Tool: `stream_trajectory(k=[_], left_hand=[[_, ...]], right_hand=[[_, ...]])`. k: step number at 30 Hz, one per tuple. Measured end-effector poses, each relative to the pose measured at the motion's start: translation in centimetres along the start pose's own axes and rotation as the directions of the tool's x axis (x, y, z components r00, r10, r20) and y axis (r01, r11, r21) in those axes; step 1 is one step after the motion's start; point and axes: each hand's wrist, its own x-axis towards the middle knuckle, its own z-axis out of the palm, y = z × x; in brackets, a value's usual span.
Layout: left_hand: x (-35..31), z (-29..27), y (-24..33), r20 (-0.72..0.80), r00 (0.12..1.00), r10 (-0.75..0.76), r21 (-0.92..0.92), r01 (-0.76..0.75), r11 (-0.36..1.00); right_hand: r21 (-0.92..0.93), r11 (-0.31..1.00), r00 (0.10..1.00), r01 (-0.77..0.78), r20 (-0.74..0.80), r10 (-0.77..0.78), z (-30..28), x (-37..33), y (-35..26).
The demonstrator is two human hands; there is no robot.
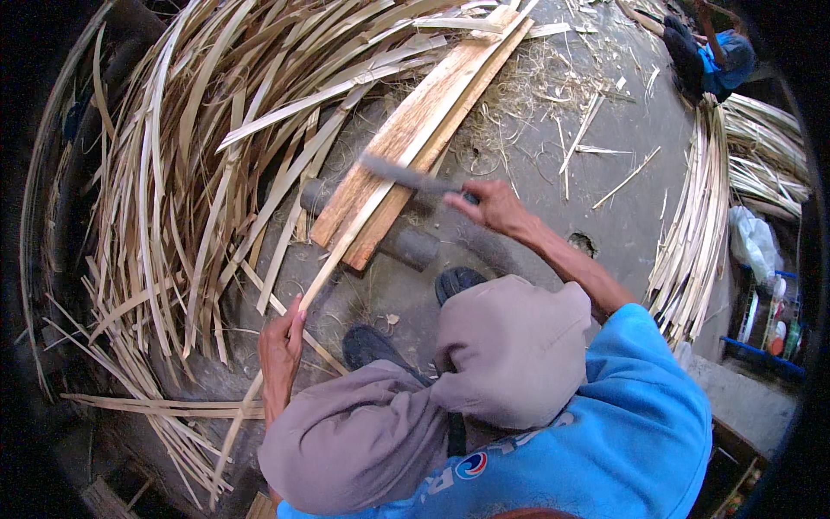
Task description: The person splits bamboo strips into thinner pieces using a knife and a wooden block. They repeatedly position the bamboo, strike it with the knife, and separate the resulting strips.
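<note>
My left hand (281, 353) is closed round a long pale bamboo strip (346, 240), which runs from between my knees' left side up along a wooden board. My right hand (493, 206) grips the dark handle of a broad-bladed knife (406, 176). Its blade lies across the strip, pointing left; whether its edge bites into the strip cannot be made out. Beneath the strip, two long rough boards (378, 156) slant away from me, their near ends propped on a dark round log or pipe (408, 246).
A large heap of split bamboo strips (186, 164) fills the left. Tied-looking bundles of strips (696, 233) lie at the right, beside a white plastic bag (754, 242) and a blue-framed rack (765, 350). Shavings (510, 112) litter the grey floor. Another person (722, 60) crouches far right.
</note>
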Motion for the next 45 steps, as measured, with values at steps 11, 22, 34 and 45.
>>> stream_trajectory(k=[11,22,34,45], left_hand=[[-1.6,-1.0,-2.2,0.127,0.974,-0.187,-0.104,0.2,0.974],[-0.4,3.4,1.4,-0.065,0.997,0.05,0.267,-0.031,0.963],[-1.2,4.1,2.0,-0.119,0.992,0.048,0.283,-0.012,0.959],[-1.7,3.1,0.6,-0.153,0.985,0.084,0.335,-0.029,0.942]], right_hand=[[-0.035,0.932,0.906,-0.362,-0.251,0.342,-7.6,8.3,6.4],[-0.064,0.96,0.952,0.274,0.164,-0.26,3.4,-5.6,-7.8],[-0.007,0.984,0.979,-0.176,-0.108,0.174,-4.4,2.9,1.9],[-0.065,0.986,0.985,-0.152,-0.086,0.147,-3.0,2.2,1.4]])
